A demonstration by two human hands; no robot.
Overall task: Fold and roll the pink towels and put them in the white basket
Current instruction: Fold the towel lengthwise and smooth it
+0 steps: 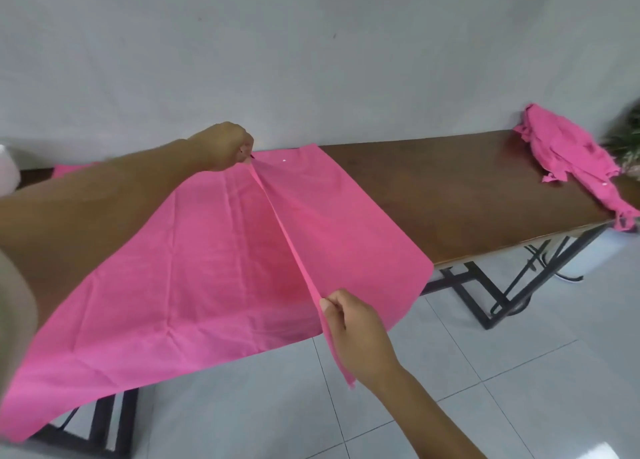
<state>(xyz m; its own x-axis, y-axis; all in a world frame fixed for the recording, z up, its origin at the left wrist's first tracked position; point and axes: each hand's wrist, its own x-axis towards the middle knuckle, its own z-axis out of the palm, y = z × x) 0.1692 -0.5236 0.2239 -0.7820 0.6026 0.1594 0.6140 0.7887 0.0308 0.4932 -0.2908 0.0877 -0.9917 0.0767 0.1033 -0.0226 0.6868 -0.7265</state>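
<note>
Inspector: State of the hands?

Assessor: The left hand (227, 147), fingers curled, pinches the pink towel (194, 258) at its far edge. The right hand (353, 327) pinches the near edge. A taut ridge runs between them. The towel lies spread on the wooden table (450, 188), its near part hanging over the front.

Inspector: Risks?

Assessor: In my judgement, an uneven pull would skew the fold, and a slipped pinch could let the overhang drag the cloth to the floor. The pile of pink towels (568, 161) at the right end also overhangs. White basket not identified.

Matt pink cloth towel (214, 268) on glossy wooden table (467, 195).
</note>
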